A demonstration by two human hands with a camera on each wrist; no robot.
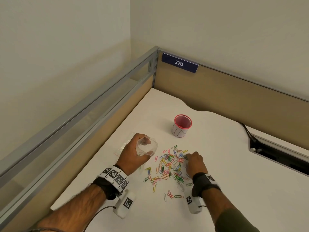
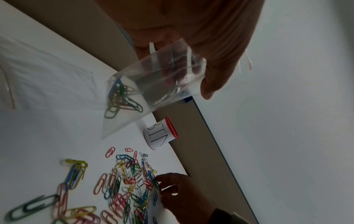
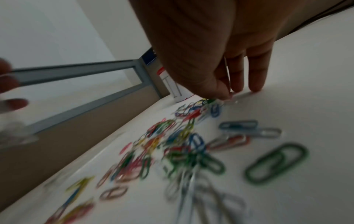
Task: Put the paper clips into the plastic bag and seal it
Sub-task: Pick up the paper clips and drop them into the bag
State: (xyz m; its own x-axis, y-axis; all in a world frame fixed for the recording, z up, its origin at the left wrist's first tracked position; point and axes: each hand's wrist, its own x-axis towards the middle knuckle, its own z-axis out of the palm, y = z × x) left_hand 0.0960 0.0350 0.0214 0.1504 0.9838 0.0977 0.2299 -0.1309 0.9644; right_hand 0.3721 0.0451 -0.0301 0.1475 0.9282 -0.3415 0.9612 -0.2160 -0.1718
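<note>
Left hand (image 1: pixel 133 152) is raised just above the white desk top (image 1: pixel 234 173), its fingers and thumb curled around the mouth of a small clear plastic zip bag (image 2: pixel 145 91) and holding that mouth open toward the right; the left wrist view shows the bag hanging slanted from the grip, with a small clump of coloured paper clips, mostly green, blue and red, already lying in its lower corner. A second clear plastic bag with a red seal line (image 1: pixel 124 146) lies flat on the desk just beyond and to the left of this hand. The right hand (image 1: pixel 194 162) reaches down at the far right edge of a loose spread of many coloured wire paper clips (image 1: pixel 167 166) scattered flat on the desk between the two hands; its thumb and forefinger are brought together at the clips there while the other fingertips touch the desk, but blur in the right wrist view keeps me from telling whether a clip is actually pinched. A small round cup with a red rim and a white paper label bearing handwritten letters (image 1: pixel 181 126) stands upright beyond the clips, apart from them. Beige partition walls with grey metal frames (image 1: pixel 225 91) close the desk's far corner, and a dark blue tag reading 376 (image 1: pixel 179 63) hangs on the top rail.
</note>
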